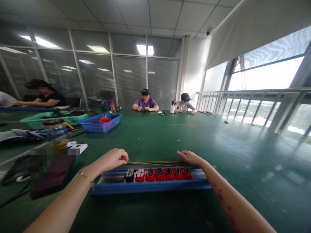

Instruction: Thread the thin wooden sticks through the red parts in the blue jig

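A thin yellow-brown rubber band [155, 162] runs taut in several strands between my two hands, just above the far edge of a long blue tray. My left hand [119, 156] is closed on its left end, fingers curled. At the right end, the fingertips of my right hand [186, 156] pinch it. Below the strands, the blue tray [150, 187] lies crosswise on the table. It holds a row of small block-shaped parts: a black one [129, 175] at the left, then several red ones [159, 174] with black or light-grey tops.
On the left are a blue basket [100, 126] with a red item, a green basket [31, 120] with cables, a lidded jar [55, 131] and a dark tablet-like object [51, 174]. People sit across the green table [155, 136] and at far left; a white bottle [172, 109] stands there.
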{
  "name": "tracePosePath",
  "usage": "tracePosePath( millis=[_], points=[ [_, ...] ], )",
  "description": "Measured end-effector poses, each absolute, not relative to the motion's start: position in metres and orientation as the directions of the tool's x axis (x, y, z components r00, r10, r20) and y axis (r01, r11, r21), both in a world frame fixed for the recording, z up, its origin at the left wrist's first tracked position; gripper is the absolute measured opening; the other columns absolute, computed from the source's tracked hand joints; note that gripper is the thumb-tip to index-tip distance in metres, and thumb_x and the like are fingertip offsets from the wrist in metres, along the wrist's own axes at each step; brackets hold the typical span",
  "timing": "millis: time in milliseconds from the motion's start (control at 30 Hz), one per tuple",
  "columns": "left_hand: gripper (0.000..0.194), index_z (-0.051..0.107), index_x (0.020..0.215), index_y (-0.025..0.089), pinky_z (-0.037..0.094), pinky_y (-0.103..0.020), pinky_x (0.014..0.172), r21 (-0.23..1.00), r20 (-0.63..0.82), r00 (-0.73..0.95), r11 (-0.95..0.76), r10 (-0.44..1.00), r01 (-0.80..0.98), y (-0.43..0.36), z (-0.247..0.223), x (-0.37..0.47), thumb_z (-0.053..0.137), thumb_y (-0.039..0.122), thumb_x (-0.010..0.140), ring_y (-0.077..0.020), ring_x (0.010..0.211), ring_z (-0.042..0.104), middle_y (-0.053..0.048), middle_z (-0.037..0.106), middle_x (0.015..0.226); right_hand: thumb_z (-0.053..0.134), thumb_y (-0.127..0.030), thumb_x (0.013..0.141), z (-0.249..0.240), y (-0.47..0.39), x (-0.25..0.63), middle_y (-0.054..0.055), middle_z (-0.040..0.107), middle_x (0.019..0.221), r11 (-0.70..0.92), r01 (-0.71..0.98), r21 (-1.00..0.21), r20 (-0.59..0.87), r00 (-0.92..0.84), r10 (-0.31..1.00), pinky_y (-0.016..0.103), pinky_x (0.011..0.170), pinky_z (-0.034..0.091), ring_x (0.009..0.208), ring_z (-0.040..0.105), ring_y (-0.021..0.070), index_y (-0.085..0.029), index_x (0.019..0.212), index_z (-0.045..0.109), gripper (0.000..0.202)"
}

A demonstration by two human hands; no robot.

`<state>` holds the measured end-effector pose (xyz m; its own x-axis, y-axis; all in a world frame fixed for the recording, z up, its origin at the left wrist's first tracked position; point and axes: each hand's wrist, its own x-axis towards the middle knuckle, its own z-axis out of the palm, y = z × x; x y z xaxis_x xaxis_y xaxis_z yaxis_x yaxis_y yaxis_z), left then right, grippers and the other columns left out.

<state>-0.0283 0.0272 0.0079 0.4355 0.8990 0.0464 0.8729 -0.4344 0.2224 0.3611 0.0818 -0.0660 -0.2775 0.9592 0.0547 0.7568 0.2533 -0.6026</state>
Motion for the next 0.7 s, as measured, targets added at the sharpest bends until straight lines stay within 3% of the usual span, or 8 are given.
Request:
tracePosePath(
  millis=[100,233,400,567,700],
  points=[
    [0.017,0.064,0.078,0.022,0.038,-0.019,0.058,0.235,0.003,0.429,-0.418,0.903,0.878,0.041,-0.006,-0.028,0.051,0.029,0.069,-0.0126,0.065,0.058,0.001,0.065,0.071,0.052,-0.058,0.068,-0.062,0.077,0.36,0.005,0.065,0.079,0.362,0.776,-0.516,0.061,-0.388,0.92,0.025,0.061,0.042,0.071,0.058,0.0174,-0.018,0.083,0.064,0.044],
    [0.017,0.063,0.08,0.022,0.037,-0.02,0.055,0.182,-0.01,0.4,-0.392,0.916,0.902,0.054,-0.019,-0.029,0.057,0.028,0.065,-0.0127,0.062,0.058,0.001,0.065,0.068,0.063,-0.052,0.059,-0.054,0.075,0.357,0.004,0.064,0.081,0.441,0.821,-0.361,0.021,-0.466,0.884,0.023,0.058,0.042,0.07,0.057,0.0176,-0.018,0.089,0.063,0.045],
    [0.017,0.062,0.08,0.022,0.038,-0.022,0.059,0.145,0.013,0.393,-0.391,0.919,0.909,0.059,-0.027,-0.025,0.059,0.03,0.065,-0.0141,0.067,0.058,0.0,0.064,0.073,0.058,-0.037,0.067,-0.045,0.073,0.349,0.003,0.064,0.084,0.514,0.847,-0.138,0.013,-0.517,0.856,0.022,0.061,0.041,0.072,0.058,0.0166,-0.021,0.09,0.062,0.028],
    [0.022,0.061,0.087,0.023,0.039,-0.023,0.074,0.136,0.026,0.441,-0.44,0.897,0.888,0.061,-0.027,-0.026,0.056,0.021,0.066,-0.0158,0.087,0.055,-0.002,0.061,0.094,0.052,-0.023,0.069,-0.04,0.07,0.343,0.002,0.065,0.085,0.514,0.854,-0.073,-0.002,-0.516,0.857,0.023,0.063,0.04,0.075,0.059,0.017,-0.023,0.086,0.062,0.02],
    [0.028,0.062,0.083,0.022,0.041,-0.021,0.065,0.162,-0.055,0.439,-0.426,0.897,0.89,0.065,-0.029,-0.025,0.051,0.009,0.062,-0.0134,0.075,0.057,-0.001,0.063,0.082,0.053,-0.015,0.063,-0.041,0.073,0.339,0.003,0.065,0.082,0.492,0.869,-0.055,-0.029,-0.494,0.869,0.025,0.063,0.039,0.076,0.059,0.0189,-0.023,0.081,0.062,0.021]
  ],
)
